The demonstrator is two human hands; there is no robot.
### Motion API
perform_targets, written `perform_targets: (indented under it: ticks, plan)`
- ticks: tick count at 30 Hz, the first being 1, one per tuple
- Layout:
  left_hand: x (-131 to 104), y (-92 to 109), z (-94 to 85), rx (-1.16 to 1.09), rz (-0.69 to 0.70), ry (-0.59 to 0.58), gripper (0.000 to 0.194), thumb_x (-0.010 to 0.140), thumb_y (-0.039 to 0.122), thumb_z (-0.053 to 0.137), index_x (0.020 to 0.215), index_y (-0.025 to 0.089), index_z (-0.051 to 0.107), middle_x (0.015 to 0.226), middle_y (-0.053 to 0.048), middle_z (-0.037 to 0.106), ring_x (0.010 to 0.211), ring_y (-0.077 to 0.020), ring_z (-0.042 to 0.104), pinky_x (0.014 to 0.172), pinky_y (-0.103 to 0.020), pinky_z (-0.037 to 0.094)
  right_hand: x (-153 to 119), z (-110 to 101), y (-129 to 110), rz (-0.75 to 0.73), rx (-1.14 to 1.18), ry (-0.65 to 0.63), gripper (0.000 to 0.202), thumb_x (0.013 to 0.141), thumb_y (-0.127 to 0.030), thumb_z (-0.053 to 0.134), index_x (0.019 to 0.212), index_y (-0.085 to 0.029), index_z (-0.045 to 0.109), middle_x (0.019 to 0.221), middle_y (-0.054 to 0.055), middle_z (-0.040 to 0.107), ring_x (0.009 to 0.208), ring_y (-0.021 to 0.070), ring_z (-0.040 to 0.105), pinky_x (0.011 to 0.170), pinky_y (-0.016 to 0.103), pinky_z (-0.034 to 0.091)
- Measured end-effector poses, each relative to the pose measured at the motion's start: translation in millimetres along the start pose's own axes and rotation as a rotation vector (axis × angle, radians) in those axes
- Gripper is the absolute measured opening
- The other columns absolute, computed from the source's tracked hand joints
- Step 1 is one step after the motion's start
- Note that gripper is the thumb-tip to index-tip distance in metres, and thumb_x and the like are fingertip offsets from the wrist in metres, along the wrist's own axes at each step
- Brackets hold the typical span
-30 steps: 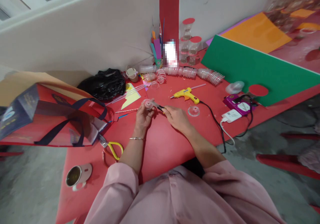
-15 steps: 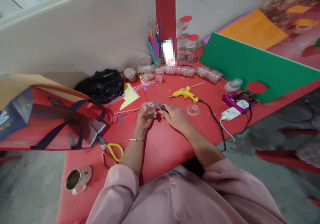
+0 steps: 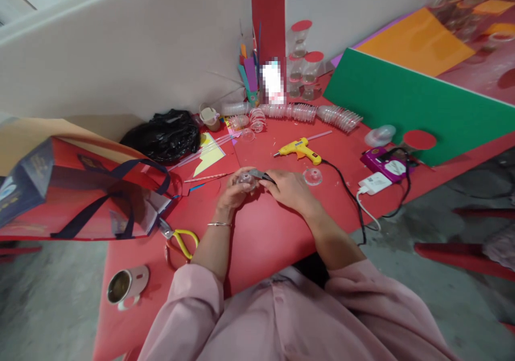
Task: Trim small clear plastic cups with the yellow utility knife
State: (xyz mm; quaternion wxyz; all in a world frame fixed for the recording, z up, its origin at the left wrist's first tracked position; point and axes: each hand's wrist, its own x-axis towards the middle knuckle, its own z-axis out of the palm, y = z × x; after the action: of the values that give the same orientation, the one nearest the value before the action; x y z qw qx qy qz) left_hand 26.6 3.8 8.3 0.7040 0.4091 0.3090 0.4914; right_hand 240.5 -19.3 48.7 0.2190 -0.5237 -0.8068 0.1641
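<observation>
The left hand (image 3: 234, 193) is curled tight around a clear plastic piece (image 3: 246, 179) over the red counter (image 3: 261, 248). The right hand (image 3: 292, 190) grips a knife (image 3: 267, 177) by its black handle, and its blade (image 3: 256, 173) is right by the piece. A yellow glue gun (image 3: 301, 148) lies near, with a clear round disc (image 3: 313, 176) beside it. Scissors (image 3: 179, 238) lie to the left.

A red table (image 3: 265, 248) stands against a pale wall (image 3: 140, 44) with a vertical red strip (image 3: 268, 17), above a grey floor (image 3: 450, 307).
</observation>
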Motion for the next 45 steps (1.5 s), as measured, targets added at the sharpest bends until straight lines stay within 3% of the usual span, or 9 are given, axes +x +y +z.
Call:
perform_targets:
  ticks: [7, 15, 25, 34, 45]
  plan:
    - [1.6, -2.3, 1.0, 0.073, 0.001, 0.002, 0.059, 0.062, 0.023, 0.09, 0.117, 0.017, 0.073, 0.085, -0.006, 0.07, 0.066, -0.0143, 0.061, 0.054, -0.022, 0.048, -1.9, -4.0, 6.9, -0.01, -0.035, 0.01, 0.035, 0.108, -0.048, 0.044, 0.117, -0.026, 0.069, 0.11, 0.007, 0.077, 0.094, 0.0234, 0.07, 0.071, 0.031, 0.039]
    - [-0.4, -0.6, -1.5, 0.077, 0.0, -0.012, 0.05, 0.065, 0.025, 0.087, 0.112, 0.015, 0.075, 0.083, -0.007, 0.068, 0.068, -0.015, 0.061, 0.056, -0.023, 0.049, -3.4, -5.2, 5.6, -0.02, -0.007, 0.008, 0.036, 0.108, -0.049, 0.042, 0.116, -0.026, 0.07, 0.109, 0.006, 0.077, 0.092, 0.0223, 0.07, 0.07, 0.031, 0.039]
    - [-0.7, -2.1, -4.3, 0.075, -0.02, -0.074, 0.057, 0.065, 0.024, 0.085, 0.119, 0.015, 0.074, 0.086, -0.008, 0.068, 0.072, -0.0169, 0.061, 0.057, -0.025, 0.049, -3.5, -3.1, 7.1, -0.039, 0.009, 0.026, 0.033, 0.108, -0.047, 0.045, 0.118, -0.027, 0.07, 0.113, 0.005, 0.077, 0.099, 0.0231, 0.07, 0.073, 0.031, 0.041]
    - [-2.7, 0.6, -2.4, 0.082, -0.03, -0.071, 0.053, 0.063, 0.025, 0.085, 0.113, 0.013, 0.076, 0.082, -0.008, 0.068, 0.069, -0.0169, 0.061, 0.058, -0.026, 0.05, -3.4, -5.7, 7.1, -0.056, 0.049, -0.004, 0.035, 0.108, -0.048, 0.044, 0.119, -0.028, 0.071, 0.111, 0.004, 0.078, 0.1, 0.0227, 0.07, 0.076, 0.031, 0.042]
    - [-1.5, -1.8, -3.8, 0.147, -0.002, -0.072, 0.051, 0.064, 0.027, 0.086, 0.112, 0.013, 0.075, 0.078, -0.004, 0.066, 0.062, -0.0128, 0.056, 0.056, -0.025, 0.048, -3.6, -9.4, 8.9, -0.063, 0.09, -0.051, 0.035, 0.107, -0.048, 0.046, 0.116, -0.027, 0.073, 0.108, 0.004, 0.078, 0.094, 0.0215, 0.069, 0.069, 0.03, 0.035]
